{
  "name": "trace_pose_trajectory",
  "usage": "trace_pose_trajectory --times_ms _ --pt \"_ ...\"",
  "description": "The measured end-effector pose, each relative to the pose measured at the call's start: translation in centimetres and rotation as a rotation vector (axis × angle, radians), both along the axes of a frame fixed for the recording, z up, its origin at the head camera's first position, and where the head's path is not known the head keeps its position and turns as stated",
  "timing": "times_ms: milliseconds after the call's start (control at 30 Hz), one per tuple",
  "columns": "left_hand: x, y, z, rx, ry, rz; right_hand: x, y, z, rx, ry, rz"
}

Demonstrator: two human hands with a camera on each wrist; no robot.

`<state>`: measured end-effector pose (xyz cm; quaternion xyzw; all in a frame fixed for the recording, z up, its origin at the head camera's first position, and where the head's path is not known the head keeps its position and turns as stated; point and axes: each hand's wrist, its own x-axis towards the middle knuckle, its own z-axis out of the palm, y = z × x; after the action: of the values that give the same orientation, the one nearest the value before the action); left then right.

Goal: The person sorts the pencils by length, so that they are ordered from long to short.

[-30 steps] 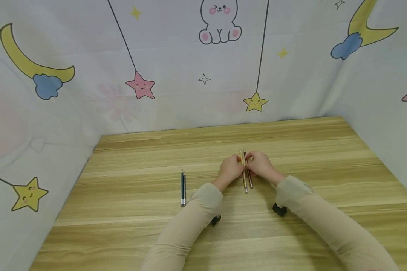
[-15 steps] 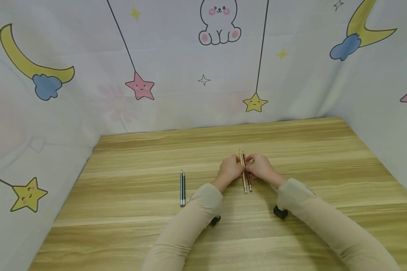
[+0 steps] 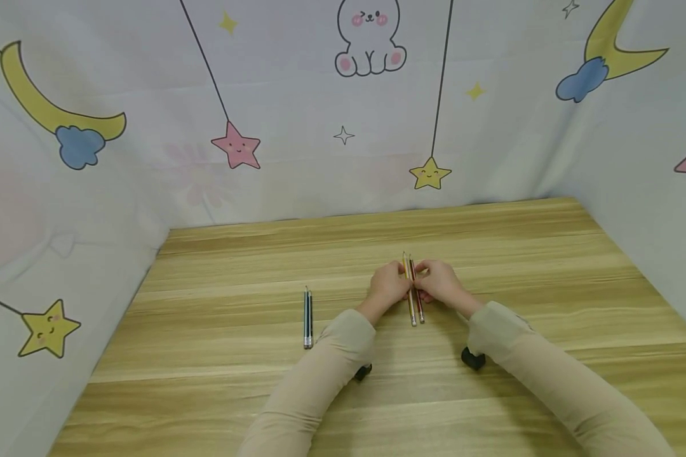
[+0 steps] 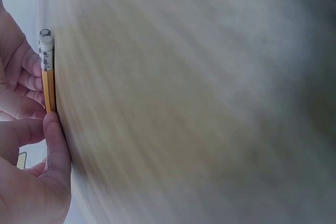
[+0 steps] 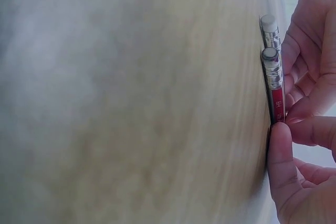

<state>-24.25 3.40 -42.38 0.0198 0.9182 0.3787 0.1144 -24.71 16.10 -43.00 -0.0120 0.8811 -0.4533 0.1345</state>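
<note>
Near the middle of the table, my left hand [image 3: 390, 283] pinches a yellow pencil [image 3: 413, 315] from its left side. Beside it, a dark red pencil [image 3: 420, 310] is held between the thumb and fingers of my right hand [image 3: 441, 280]. Both pencils lie side by side with tips pointing away from me and white eraser ends toward me. They sit close at the hands and spread slightly at the erasers. The left wrist view shows the yellow barrel [image 4: 49, 87] at the fingertips; the right wrist view shows the red barrel [image 5: 277, 100], with printed letters. Fingers hide the pencils' middles.
Two dark green pencils [image 3: 308, 318] lie together on the left part of the wooden table [image 3: 217, 393], near my left sleeve. White cloth [image 3: 297, 171] printed with stars, moons and a bear hangs behind and at both sides.
The red pencil has slid slightly toward me, with the right hand, so its eraser end lies nearer level with the yellow one's. Over the last half second hardly anything moves.
</note>
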Motion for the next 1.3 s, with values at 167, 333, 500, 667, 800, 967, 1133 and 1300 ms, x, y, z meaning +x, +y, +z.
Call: trace_pose_trajectory --times_ms 167,333,500,667,800,967,1133,1300 --pt "0.1 0.0 0.0 0.005 0.000 0.005 0.1 0.0 0.0 -0.003 0.000 0.009" --pt "0.1 -0.1 0.0 0.009 -0.001 0.013 0.2 0.1 0.1 -0.009 -0.002 0.014" --pt "-0.1 -0.1 -0.2 0.024 0.002 0.014 0.3 0.3 0.1 -0.016 -0.009 0.024" --pt "-0.1 -0.1 -0.2 0.044 -0.008 0.011 0.5 0.7 0.2 -0.032 -0.029 0.041" --pt "0.0 -0.1 -0.1 0.042 -0.007 0.008 0.7 0.9 0.4 -0.033 -0.045 0.045" --pt "0.0 0.0 0.0 0.046 -0.004 0.010 1.0 1.0 0.7 -0.012 -0.057 0.039" --pt "-0.1 0.0 0.0 0.058 -0.030 0.012 1.2 1.3 1.1 -0.005 -0.056 0.050" --pt "-0.3 -0.2 0.1 0.055 -0.055 -0.029 1.4 1.6 1.5 -0.013 -0.053 0.061"
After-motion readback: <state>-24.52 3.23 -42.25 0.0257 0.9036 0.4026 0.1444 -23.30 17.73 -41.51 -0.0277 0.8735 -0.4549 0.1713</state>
